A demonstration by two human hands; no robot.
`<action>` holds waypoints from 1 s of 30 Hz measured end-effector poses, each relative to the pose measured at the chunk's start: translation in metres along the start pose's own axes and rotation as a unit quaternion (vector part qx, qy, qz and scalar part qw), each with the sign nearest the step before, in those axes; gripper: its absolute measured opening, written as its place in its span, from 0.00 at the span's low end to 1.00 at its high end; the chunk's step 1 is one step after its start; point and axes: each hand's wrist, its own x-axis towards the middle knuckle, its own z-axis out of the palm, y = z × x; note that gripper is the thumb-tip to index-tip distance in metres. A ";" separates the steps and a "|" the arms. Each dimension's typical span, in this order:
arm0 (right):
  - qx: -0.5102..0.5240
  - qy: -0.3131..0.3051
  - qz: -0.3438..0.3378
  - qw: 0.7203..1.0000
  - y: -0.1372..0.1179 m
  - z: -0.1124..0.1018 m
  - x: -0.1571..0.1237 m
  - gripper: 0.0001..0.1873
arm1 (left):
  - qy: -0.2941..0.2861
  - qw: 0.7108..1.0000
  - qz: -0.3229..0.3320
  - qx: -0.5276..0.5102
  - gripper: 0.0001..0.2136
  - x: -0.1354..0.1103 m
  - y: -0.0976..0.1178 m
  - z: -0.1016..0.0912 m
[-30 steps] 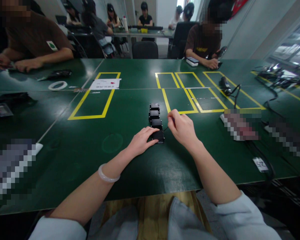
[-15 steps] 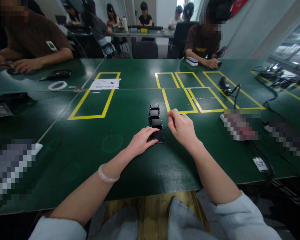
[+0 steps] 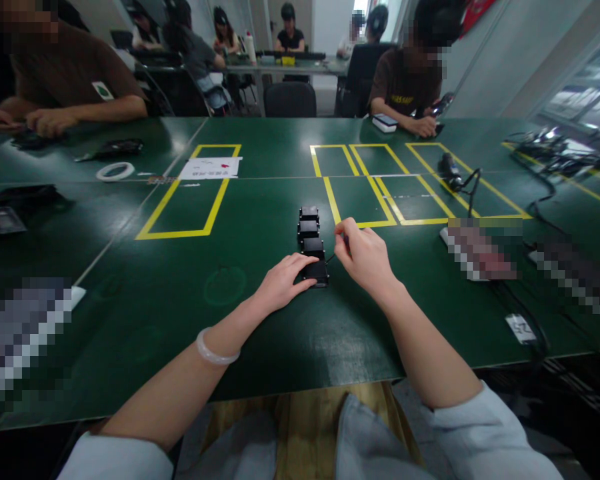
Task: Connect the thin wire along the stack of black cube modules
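A short row of small black boxes (image 3: 310, 237) lies in a line on the green table (image 3: 260, 333), running away from me. My left hand (image 3: 283, 283) rests flat over the nearest black box (image 3: 317, 273), fingers stretched out on it. Just to the right, my right hand (image 3: 363, 257) has its fingers curled in a pinch on a thin dark cable (image 3: 331, 256) that leads to the nearest box. What the fingertips hold beyond the cable is too small to make out.
Yellow taped rectangles (image 3: 190, 200) mark the table. A white sheet (image 3: 211, 168), a white tape ring (image 3: 115, 171) and a black tool with cable (image 3: 451, 172) lie further out. Cables (image 3: 530, 333) run along the right edge. Other people sit at the far side.
My hands and the boxes have stayed almost still. The person at the far left has drawn their hands together over a dark object.
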 end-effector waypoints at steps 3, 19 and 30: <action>0.006 -0.003 -0.003 1.000 0.000 -0.001 0.000 0.11 | -0.001 1.000 0.000 0.000 0.18 0.000 -0.001 0.000; 0.024 0.003 -0.006 1.000 0.000 -0.001 -0.001 0.12 | -0.005 1.000 -0.001 0.005 0.18 0.000 0.000 0.000; 0.017 0.002 0.004 1.000 0.000 -0.001 0.000 0.10 | 0.001 1.000 -0.001 0.000 0.18 0.000 0.000 0.000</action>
